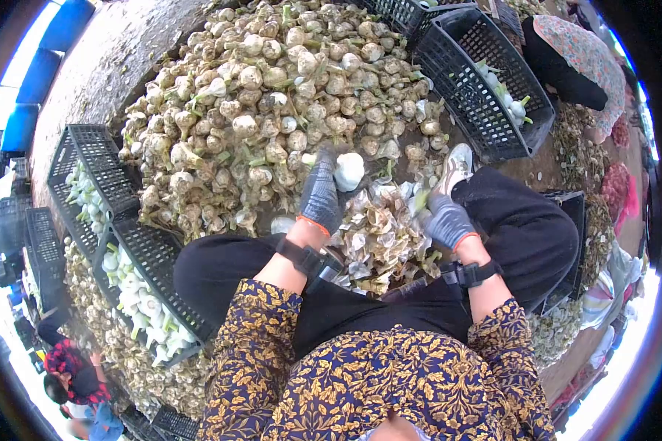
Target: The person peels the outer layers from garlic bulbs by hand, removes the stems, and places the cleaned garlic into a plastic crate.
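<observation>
My left hand [321, 192], in a grey glove with an orange cuff, is closed around a garlic bulb [349, 171] that looks white and clean. The bulb shows to the right of the fingers, and a pale stem end pokes out on the left. My right hand [447, 219], gloved the same way, is blurred, with curled fingers. A pale greenish piece shows at its fingertips, too smeared to name. Below and between both hands lies a heap of loose garlic skins [382, 239]. Beyond them rises a big pile of unpeeled, soil-stained garlic bulbs [272, 95].
Black crates with white garlic stand at the left [154, 287] and upper right [485, 88]. My shoe [457, 163] rests beside the pile. One person [574, 62] sits at the upper right, another [73, 375] at the lower left. Red mesh sacks [615, 187] lie at the right.
</observation>
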Demonstrator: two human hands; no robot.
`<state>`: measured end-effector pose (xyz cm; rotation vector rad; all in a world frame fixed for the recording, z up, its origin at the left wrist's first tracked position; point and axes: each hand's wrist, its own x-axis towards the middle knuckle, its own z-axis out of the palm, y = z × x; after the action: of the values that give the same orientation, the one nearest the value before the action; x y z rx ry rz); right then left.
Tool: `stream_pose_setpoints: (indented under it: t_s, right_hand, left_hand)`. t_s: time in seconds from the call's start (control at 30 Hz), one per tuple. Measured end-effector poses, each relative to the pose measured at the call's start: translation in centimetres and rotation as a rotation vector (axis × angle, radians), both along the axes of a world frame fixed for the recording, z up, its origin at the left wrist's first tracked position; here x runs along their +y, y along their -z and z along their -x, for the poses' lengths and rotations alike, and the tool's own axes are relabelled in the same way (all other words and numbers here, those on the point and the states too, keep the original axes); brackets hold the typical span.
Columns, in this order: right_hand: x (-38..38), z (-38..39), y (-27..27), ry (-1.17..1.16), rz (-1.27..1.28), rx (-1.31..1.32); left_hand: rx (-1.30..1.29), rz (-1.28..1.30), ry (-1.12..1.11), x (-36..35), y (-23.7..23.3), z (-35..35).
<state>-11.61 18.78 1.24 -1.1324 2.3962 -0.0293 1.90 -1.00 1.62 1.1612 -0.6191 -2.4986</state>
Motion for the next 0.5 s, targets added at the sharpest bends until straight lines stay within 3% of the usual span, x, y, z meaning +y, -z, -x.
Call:
stream_pose_setpoints:
  t_s: [0.1,0.13,0.17,0.2,0.23,0.27,0.3,0.37,0.4,0.5]
  right_hand:
    - [-1.5,-2.5,-1.7,-0.076,-0.028,0.009]
    - [-2.1,-2.6,-1.5,0.036,0.171,-0.163]
    - [-2.6,-2.8,-1.4,0.152,0.37,-0.332]
    - [-3.2,-3.2,-0.9,0.264,0.587,-0.43]
    - [-4.2,-3.5,-1.5,0.268,0.587,-0.427]
    - [-5.4,-3.6,-2.3,0.415,0.524,-0.613]
    - [-6.5,-3.8,-3.2,0.56,0.456,-0.8]
    - [-8.0,-4.4,-4.2,0.602,0.428,-0.869]
    - [-8.4,-4.6,-4.5,0.641,0.4,-0.933]
    - [-8.1,-4.6,-5.0,0.601,0.365,-0.97]
  left_hand:
    - [-0.098,0.115,0.039,-0.3,2.4,-0.1]
    - [-0.09,0.275,0.077,-0.2,2.4,-0.2]
    - [-0.091,0.274,0.084,-0.1,2.6,-0.5]
    - [-0.132,0.474,0.172,0.1,3.3,-0.9]
    - [-0.172,0.675,0.258,0.3,2.9,-1.0]
    - [-0.232,0.911,0.201,0.9,2.6,-1.1]
    - [-0.233,0.912,0.203,0.9,2.0,-1.2]
    - [-0.287,1.128,0.456,0.8,1.4,-1.3]
    - [-0.148,1.23,0.388,1.1,1.6,-1.2]
    - [-0.09,1.134,0.316,1.5,2.2,-0.9]
